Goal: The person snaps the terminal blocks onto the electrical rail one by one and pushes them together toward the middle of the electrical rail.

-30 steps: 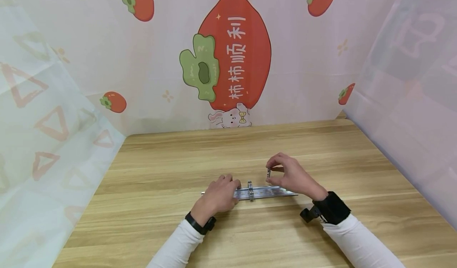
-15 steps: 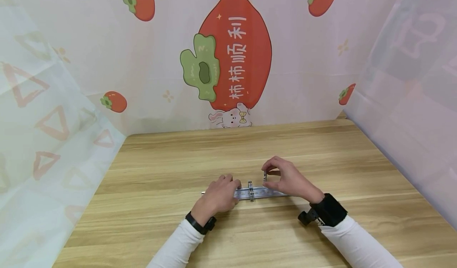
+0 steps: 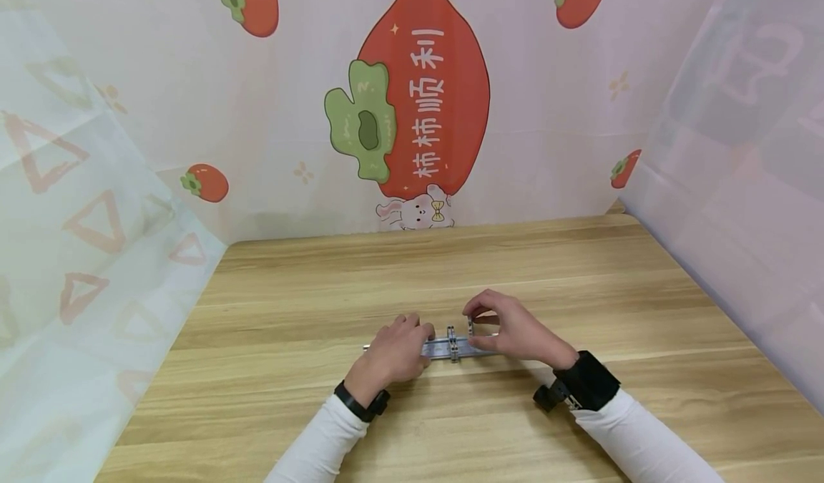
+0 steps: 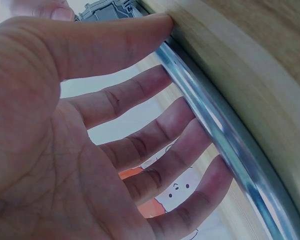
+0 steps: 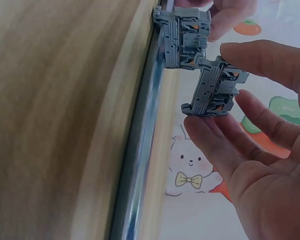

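A metal DIN rail (image 3: pixel 436 349) lies crosswise on the wooden table. My left hand (image 3: pixel 395 350) grips its left part, thumb on the near edge and fingers on the far edge; the left wrist view shows the fingertips against the shiny rail (image 4: pixel 222 130). Just right of that hand, grey terminal blocks (image 3: pixel 453 345) sit upright across the rail. My right hand (image 3: pixel 515 330) pinches a loose grey terminal block (image 5: pixel 216 90) between thumb and fingers, tilted and a little off the rail, close beside the mounted blocks (image 5: pixel 187 40). The rail's right end is partly hidden by this hand.
The wooden table top (image 3: pixel 309 283) runs back to a pale curtain (image 3: pixel 283 111) printed with persimmons. Further curtains hang at the left (image 3: pixel 148 254) and right (image 3: pixel 740 204) sides. Wrist straps with cameras (image 3: pixel 582 383) stick out near the forearms.
My right hand has moved left and slightly toward me with the pinched terminal block, closer to the mounted blocks. The left hand and the rail stay where they were.
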`<state>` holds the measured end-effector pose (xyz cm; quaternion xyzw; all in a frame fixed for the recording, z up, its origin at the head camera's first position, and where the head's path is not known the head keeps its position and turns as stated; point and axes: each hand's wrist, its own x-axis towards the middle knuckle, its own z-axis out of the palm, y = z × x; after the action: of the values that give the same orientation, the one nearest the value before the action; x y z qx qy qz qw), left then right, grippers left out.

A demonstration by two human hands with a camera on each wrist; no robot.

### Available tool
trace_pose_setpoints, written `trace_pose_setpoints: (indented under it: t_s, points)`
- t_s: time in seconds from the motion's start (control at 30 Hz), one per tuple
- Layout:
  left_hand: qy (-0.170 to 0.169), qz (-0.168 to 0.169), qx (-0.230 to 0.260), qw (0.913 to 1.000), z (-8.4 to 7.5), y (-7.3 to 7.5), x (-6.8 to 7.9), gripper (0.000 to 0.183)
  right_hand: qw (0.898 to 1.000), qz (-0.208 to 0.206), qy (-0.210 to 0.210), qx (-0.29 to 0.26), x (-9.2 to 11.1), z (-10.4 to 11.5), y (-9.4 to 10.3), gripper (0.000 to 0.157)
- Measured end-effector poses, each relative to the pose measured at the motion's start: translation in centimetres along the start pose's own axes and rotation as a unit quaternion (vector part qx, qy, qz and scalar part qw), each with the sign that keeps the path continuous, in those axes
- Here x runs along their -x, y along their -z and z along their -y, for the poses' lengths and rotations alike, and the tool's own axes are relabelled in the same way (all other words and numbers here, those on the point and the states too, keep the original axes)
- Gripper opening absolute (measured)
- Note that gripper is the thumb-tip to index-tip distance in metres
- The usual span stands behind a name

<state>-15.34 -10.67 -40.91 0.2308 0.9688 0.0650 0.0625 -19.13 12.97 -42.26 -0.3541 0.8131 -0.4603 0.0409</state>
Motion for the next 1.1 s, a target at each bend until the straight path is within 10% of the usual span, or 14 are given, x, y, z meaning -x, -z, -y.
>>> trace_pose_setpoints:
  t_s: [0.6,1.1]
  points:
    - [-0.004,0.001,0.003,1.0000,0.2,-0.1,0.0,0.036,0.999,0.006,-0.022,-0.023,0.1,4.2,-0.1,0.041]
    - [-0.004,0.000,0.003,1.0000,0.1,0.0,0.0,0.036,0.998,-0.003,-0.053,-0.031,-0.2,0.1,-0.8,0.054]
